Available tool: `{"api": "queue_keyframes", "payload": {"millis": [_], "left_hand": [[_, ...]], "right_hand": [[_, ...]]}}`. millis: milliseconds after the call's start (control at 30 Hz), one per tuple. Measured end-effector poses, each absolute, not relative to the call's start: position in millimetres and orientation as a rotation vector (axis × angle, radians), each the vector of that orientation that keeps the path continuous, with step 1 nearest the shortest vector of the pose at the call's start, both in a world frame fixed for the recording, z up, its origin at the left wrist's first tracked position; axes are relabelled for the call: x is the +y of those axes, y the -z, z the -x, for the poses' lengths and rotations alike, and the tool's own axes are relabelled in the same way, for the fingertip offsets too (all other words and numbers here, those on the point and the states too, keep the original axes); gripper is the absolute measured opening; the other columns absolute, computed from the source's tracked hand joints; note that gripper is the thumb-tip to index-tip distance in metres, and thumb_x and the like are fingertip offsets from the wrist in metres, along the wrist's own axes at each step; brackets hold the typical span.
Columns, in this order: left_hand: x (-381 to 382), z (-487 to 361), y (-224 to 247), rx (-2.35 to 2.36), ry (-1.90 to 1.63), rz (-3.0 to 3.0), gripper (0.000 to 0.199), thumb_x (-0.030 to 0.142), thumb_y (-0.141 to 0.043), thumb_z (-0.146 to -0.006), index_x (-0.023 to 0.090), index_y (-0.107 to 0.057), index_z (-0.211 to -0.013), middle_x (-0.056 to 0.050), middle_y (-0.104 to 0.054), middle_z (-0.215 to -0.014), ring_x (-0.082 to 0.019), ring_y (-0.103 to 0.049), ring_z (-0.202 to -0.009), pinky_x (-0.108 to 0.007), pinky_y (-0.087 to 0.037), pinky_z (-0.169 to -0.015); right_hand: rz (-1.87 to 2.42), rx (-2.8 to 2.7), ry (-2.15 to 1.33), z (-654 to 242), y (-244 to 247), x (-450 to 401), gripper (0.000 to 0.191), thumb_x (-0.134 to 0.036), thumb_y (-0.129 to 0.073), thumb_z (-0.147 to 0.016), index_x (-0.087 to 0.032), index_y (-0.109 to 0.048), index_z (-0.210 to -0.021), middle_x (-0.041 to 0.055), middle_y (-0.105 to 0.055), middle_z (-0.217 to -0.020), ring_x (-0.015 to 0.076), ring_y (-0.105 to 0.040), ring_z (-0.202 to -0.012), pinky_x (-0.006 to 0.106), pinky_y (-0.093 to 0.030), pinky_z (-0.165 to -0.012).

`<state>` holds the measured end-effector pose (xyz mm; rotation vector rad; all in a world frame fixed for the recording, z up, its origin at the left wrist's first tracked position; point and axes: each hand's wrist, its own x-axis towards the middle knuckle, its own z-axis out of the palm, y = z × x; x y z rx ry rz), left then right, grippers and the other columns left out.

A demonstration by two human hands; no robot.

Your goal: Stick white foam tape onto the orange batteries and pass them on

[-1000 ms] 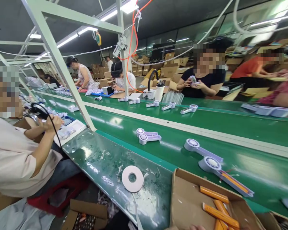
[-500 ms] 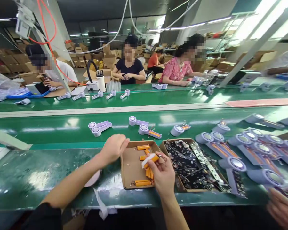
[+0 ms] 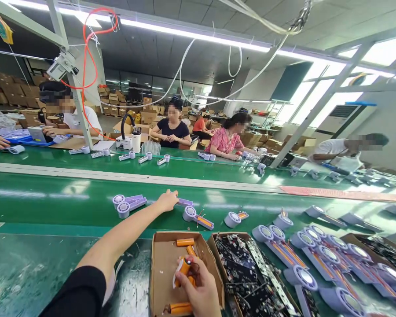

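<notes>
head view: my right hand (image 3: 199, 286) is low over the cardboard tray (image 3: 160, 268), thumb and fingertips pinched around an orange battery cell (image 3: 185, 267) that has a white strip (image 3: 176, 278) along its side. my left hand (image 3: 168, 200) reaches out over the green conveyor belt (image 3: 95, 188), fingers bent down at a lavender fan housing (image 3: 185, 202); only its handle shows beyond them, so i cannot tell whether they have closed on it. just beside it lies a second fan housing (image 3: 189, 213) with an orange cell in its handle.

i judge the cell to be stiff and small, with some weight to it, and its wrap smooth enough to slip if i pinch loosely. the middle of the body is the place to hold, clear of the strip, which looks sticky, and of the end, where any thin lead could tear. the housing should be light, rigid plastic, likely to skid on the glossy belt. i would take it by the round head, since the open handle's walls look thin and could flex or crack under a hard squeeze.
</notes>
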<state>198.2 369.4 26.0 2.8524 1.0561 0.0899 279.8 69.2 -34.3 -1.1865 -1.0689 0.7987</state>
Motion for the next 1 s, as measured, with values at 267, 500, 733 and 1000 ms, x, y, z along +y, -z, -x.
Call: {"api": "queue_keyframes", "payload": {"millis": [267,500,733,1000], "left_hand": [[338,-9,-52,1.002,-0.035,-2.778,0.019,0.019,-0.073,-0.083,0.027,-0.086,-0.094,-0.003,-0.074,-0.123,-0.02,-0.071,-0.102,-0.027,-0.055,-0.091],[293,129,-32,1.31,-0.075,-2.579,0.022,0.014,-0.066,-0.085,0.025,-0.085,-0.084,-0.002,-0.076,-0.13,-0.022,-0.073,-0.11,-0.027,-0.052,-0.093],[301,150,-19,1.291,-0.071,-2.437,0.015,0.035,-0.072,-0.087,0.031,-0.085,-0.094,0.004,-0.069,-0.147,-0.024,-0.066,-0.13,-0.027,-0.048,-0.105],[300,138,-1,1.483,-0.384,-2.325,0.032,0.044,-0.053,-0.1,0.032,-0.08,-0.115,0.001,-0.08,-0.124,-0.021,-0.073,-0.11,-0.025,-0.05,-0.09]], "right_hand": [[1.145,-1.139,-1.016,-283,32,71,0.042,-0.045,-0.098,-0.068,-0.022,-0.083,-0.1,0.0154,-0.084,-0.1,0.0367,-0.083,-0.092,0.045,-0.071,-0.08],[1.33,-1.392,-0.853,-278,-5,80,0.034,-0.051,-0.089,-0.075,-0.025,-0.086,-0.096,0.0085,-0.085,-0.095,0.0261,-0.081,-0.073,0.036,-0.07,-0.073],[1.188,-2.002,-0.83,-196,-66,165,0.033,-0.032,-0.081,-0.087,-0.024,-0.081,-0.119,0.001,-0.083,-0.086,0.02,-0.078,-0.076,0.031,-0.064,-0.08],[1.421,-2.22,-0.563,-87,-40,248,0.039,-0.026,-0.077,-0.095,-0.019,-0.072,-0.133,0.0106,-0.083,-0.108,0.0258,-0.08,-0.099,0.036,-0.061,-0.091]]}}
